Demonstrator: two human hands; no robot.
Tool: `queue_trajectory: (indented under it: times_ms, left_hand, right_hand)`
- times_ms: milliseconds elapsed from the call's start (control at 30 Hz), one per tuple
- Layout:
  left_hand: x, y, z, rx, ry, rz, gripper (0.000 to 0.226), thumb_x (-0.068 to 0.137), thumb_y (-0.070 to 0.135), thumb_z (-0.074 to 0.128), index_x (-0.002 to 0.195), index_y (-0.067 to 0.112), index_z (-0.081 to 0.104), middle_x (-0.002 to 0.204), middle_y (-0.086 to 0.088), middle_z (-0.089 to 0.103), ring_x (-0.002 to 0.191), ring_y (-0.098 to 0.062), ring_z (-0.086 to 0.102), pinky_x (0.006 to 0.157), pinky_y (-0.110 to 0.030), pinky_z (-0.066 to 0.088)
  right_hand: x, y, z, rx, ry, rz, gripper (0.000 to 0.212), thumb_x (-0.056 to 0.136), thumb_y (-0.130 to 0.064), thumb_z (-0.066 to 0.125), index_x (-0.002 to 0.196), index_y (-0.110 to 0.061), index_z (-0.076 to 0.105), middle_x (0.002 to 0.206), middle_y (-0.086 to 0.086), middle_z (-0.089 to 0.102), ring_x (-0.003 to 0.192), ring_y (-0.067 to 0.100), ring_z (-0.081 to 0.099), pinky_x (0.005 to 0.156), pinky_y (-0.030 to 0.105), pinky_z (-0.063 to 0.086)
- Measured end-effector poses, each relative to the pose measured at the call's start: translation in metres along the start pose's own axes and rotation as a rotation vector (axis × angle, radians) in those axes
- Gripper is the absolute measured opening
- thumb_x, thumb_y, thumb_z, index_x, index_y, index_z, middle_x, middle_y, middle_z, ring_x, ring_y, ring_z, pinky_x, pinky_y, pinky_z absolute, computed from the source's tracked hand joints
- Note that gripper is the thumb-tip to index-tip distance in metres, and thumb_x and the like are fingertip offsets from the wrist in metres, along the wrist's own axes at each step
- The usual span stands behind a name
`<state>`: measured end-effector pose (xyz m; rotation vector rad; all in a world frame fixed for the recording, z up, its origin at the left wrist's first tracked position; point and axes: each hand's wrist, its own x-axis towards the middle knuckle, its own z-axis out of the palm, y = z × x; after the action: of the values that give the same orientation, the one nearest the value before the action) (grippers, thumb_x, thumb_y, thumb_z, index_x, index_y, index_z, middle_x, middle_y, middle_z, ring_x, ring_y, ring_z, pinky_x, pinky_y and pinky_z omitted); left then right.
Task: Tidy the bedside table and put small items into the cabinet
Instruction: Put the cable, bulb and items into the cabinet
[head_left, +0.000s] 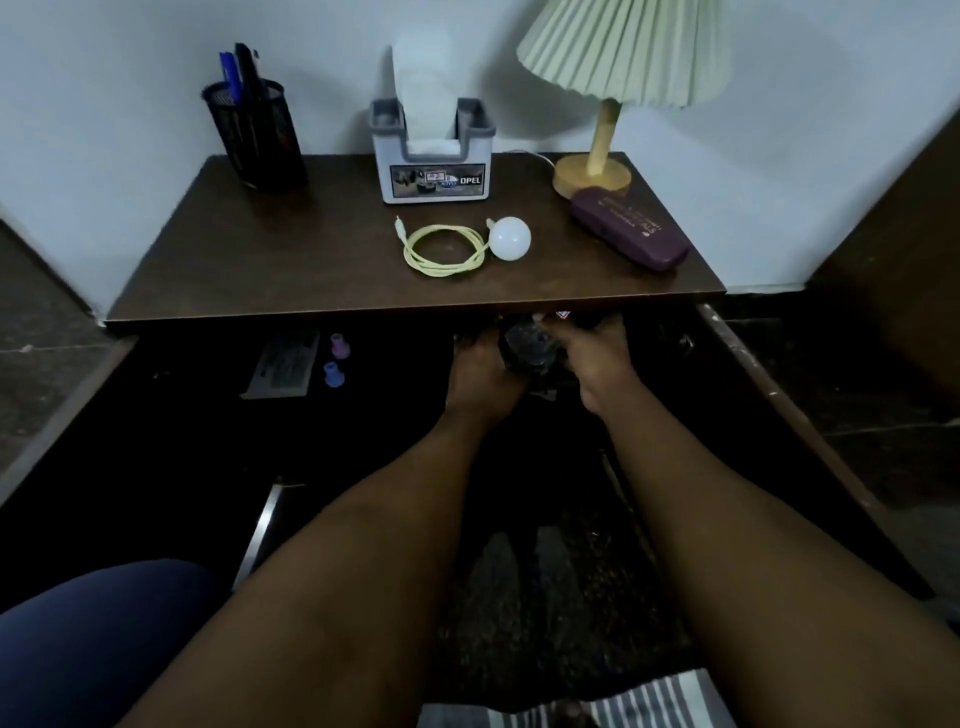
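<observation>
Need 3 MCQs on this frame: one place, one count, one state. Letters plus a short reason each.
1. Where does the white bulb lie?
A. on the tabletop, right of the coiled cable
B. on the floor
C. in a hand

2. How many purple pieces lie in the cabinet?
A. one
B. two
C. four

3. What are the hands doing?
A. lying flat on the tabletop
B. left hand and right hand hold a dark object below the table's front edge
C. hanging idle

1 A: the bulb sits by the cable's right end.
2 B: two show beside a grey card.
3 B: both hands close on the object.
</observation>
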<state>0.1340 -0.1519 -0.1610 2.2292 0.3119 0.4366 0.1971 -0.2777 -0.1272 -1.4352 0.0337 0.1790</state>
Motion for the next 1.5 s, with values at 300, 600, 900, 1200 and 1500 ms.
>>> queue_trajectory:
  times_ms: [300, 600, 900, 1200, 1500]
  left_hand:
    - [0.030, 0.002, 0.063, 0.113, -0.051, -0.077, 0.072, 0.074, 0.063, 0.062, 0.138, 0.032, 0.057, 0.144, -0.003, 0.060, 0.141, -0.031, 0.045, 0.122, -0.051, 0.025]
    - [0.052, 0.003, 0.089, 0.265, -0.123, -0.151, 0.046, 0.092, 0.052, 0.056, 0.136, 0.040, 0.050, 0.153, -0.003, 0.048, 0.151, -0.035, 0.022, 0.122, -0.060, -0.001]
    - [0.055, 0.006, 0.081, 0.326, -0.302, -0.109, 0.078, 0.094, 0.045, 0.055, 0.160, 0.030, 0.017, 0.168, -0.010, 0.017, 0.155, -0.037, 0.005, 0.122, -0.062, -0.011]
    - [-0.014, 0.006, -0.024, 0.518, -0.289, 0.175, 0.025, 0.094, 0.032, 0.055, 0.112, 0.016, 0.064, 0.108, -0.017, 0.073, 0.097, -0.042, 0.070, 0.078, -0.042, 0.055]
    - [-0.027, 0.055, -0.112, 0.508, 0.390, 0.752, 0.017, 0.091, 0.028, 0.056, 0.080, 0.016, 0.062, 0.077, -0.006, 0.066, 0.074, -0.030, 0.063, 0.075, -0.041, 0.049]
  right_hand:
    - [0.032, 0.005, -0.021, -0.202, 0.016, -0.139, 0.034, 0.077, 0.002, 0.086, 0.097, -0.022, 0.072, 0.102, -0.001, 0.076, 0.091, 0.011, 0.073, 0.090, 0.035, 0.060]
    - [0.050, 0.014, -0.029, -0.422, 0.069, -0.199, 0.040, 0.082, -0.009, 0.084, 0.120, -0.004, 0.071, 0.121, 0.006, 0.073, 0.112, 0.018, 0.069, 0.091, 0.018, 0.053]
    - [0.048, 0.014, -0.028, -0.559, 0.082, -0.238, 0.047, 0.079, -0.018, 0.084, 0.123, -0.012, 0.068, 0.122, 0.002, 0.072, 0.119, 0.020, 0.066, 0.102, 0.023, 0.050]
    - [-0.079, 0.005, 0.010, -0.427, 0.460, -0.418, 0.013, 0.090, -0.015, 0.060, 0.098, -0.015, 0.070, 0.078, -0.007, 0.065, 0.077, 0.015, 0.064, 0.068, 0.027, 0.048]
    - [-0.058, -0.099, 0.075, -0.465, 0.274, -0.682, 0.020, 0.089, -0.018, 0.062, 0.108, -0.014, 0.067, 0.105, -0.001, 0.066, 0.098, 0.014, 0.060, 0.094, 0.039, 0.051]
